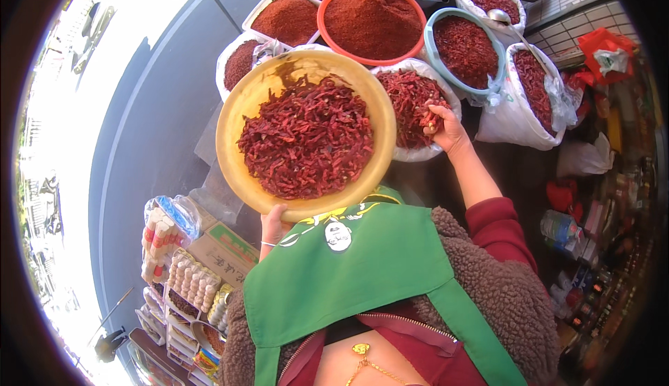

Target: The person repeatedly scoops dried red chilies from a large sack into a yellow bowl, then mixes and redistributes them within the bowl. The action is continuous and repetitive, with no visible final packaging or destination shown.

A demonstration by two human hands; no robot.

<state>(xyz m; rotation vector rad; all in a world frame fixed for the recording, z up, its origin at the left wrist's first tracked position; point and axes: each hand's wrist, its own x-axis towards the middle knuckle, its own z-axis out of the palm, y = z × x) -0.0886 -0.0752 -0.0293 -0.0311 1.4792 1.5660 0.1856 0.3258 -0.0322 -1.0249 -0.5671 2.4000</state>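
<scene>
My left hand grips the near rim of a wide yellow plastic basin, its thumb over the edge and its fingers hidden beneath. Dried red chilli pieces fill the basin's middle. To the right, my right hand holds a small bunch of dried red chillies above an open white sack. That sack is full of dried red chillies, and the basin covers part of its left side.
Behind stand a red-orange basin of chilli powder, a light-blue basin of chilli flakes and a white tray of powder. A metal ladle lies across a right-hand sack. Lower left are a cardboard box and packaged goods.
</scene>
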